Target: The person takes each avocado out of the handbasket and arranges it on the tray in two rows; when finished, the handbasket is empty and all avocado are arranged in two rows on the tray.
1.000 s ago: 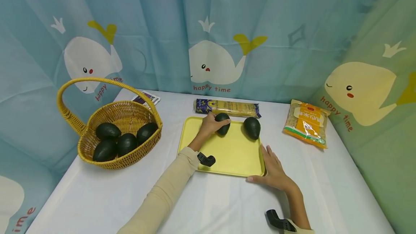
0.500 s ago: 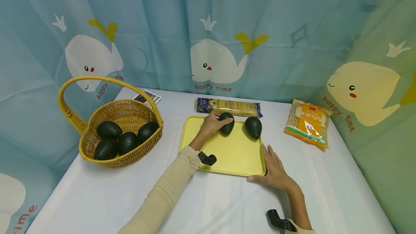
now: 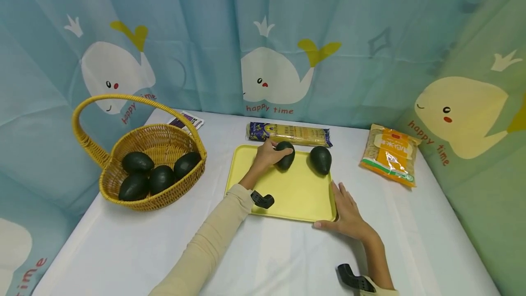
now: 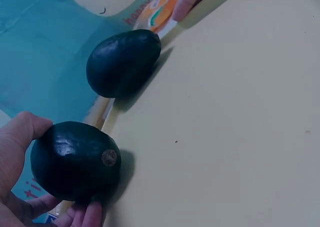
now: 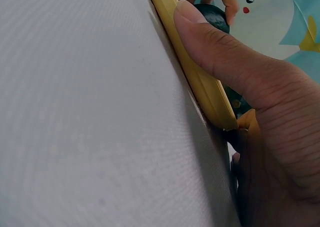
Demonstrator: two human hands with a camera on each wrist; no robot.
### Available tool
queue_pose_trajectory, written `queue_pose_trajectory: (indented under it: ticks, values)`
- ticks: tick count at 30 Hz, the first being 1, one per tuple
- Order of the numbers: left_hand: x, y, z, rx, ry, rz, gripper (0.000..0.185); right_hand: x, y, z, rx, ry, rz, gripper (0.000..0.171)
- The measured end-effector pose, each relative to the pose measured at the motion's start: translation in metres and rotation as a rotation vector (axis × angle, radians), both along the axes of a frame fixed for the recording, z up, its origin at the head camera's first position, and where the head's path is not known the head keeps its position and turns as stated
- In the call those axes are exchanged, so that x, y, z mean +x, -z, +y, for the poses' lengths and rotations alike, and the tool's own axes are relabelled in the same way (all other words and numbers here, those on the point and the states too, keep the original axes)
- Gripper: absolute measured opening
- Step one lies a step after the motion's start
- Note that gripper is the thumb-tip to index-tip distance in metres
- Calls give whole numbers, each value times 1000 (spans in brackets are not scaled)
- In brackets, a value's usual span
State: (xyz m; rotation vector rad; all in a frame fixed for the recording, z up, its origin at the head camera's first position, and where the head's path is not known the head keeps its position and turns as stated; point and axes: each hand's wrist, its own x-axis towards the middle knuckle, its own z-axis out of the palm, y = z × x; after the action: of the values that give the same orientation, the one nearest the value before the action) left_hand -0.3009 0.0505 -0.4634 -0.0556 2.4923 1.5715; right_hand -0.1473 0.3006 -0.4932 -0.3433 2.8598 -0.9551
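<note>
Your left hand (image 3: 266,155) has fingers and thumb curled round a dark avocado (image 3: 285,155) resting at the far edge of the yellow tray (image 3: 293,195), a second avocado (image 3: 320,159) just beside it. Your right hand (image 3: 348,214) lies flat-fingered against the tray's near right corner, steadying it. Judged step: avocado gripped, not lifted. Next move calls for a firm hold and a clean lift clear of the neighbour; the basket (image 3: 158,147) with four avocados sits well to the left.

The curtain (image 3: 287,35) behind the bench carries the words "happy time" in red under the middle whale (image 3: 271,81), and again, slanted, by the whale at ten o'clock and the yellow one at three o'clock. Print on the orange packet (image 3: 388,154) and the long pasta packet (image 3: 289,134) is too small to read.
</note>
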Motion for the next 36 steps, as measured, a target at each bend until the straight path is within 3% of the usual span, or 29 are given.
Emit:
queue_pose_trajectory:
  ticks: [17, 29, 36]
  values:
    - [-1, -1, -3, -11, 49, -19, 72, -1, -1, 0, 5, -7, 7, 129]
    - [1, -3, 8, -28, 77, 5, 64, 1, -2, -1, 2, -10, 15, 128]
    - [2, -5, 6, -40, 29, 19, 59, 1, -4, -1, 8, -3, 4, 129]
